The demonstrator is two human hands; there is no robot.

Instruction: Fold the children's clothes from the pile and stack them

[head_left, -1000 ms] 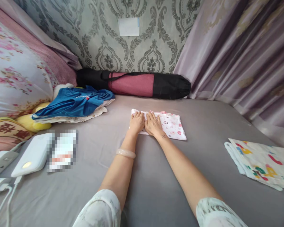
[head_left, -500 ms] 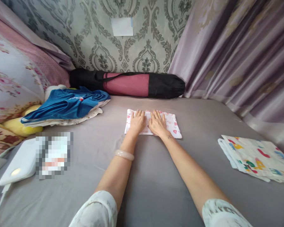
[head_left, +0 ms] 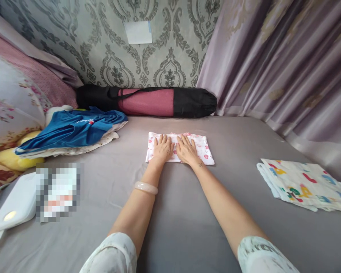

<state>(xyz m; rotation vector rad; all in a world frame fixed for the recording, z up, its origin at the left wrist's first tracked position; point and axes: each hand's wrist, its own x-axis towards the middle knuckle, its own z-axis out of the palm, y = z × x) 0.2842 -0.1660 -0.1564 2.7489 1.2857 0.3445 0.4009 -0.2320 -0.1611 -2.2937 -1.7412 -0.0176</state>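
A small folded white cloth with pink prints (head_left: pixel 203 149) lies on the grey bedsheet (head_left: pixel 187 212) in the middle of the view. Both my hands rest flat on it, side by side, fingers stretched out. My left hand (head_left: pixel 162 148) covers its left half, and a pale bangle (head_left: pixel 146 187) sits on that wrist. My right hand (head_left: pixel 186 150) presses on the middle of the cloth. Neither hand holds anything.
A folded cloth with coloured shapes (head_left: pixel 304 185) lies at the right. A blue garment on a pile of clothes (head_left: pixel 71 131) sits at the left, beside pillows (head_left: pixel 14 102). A rolled pink mat in a black bag (head_left: pixel 147 101) lies along the wall. A white device (head_left: pixel 14 201) sits near left.
My hands have spread slightly apart on the printed cloth, from the left part toward its middle. The view has shifted a little to the right.
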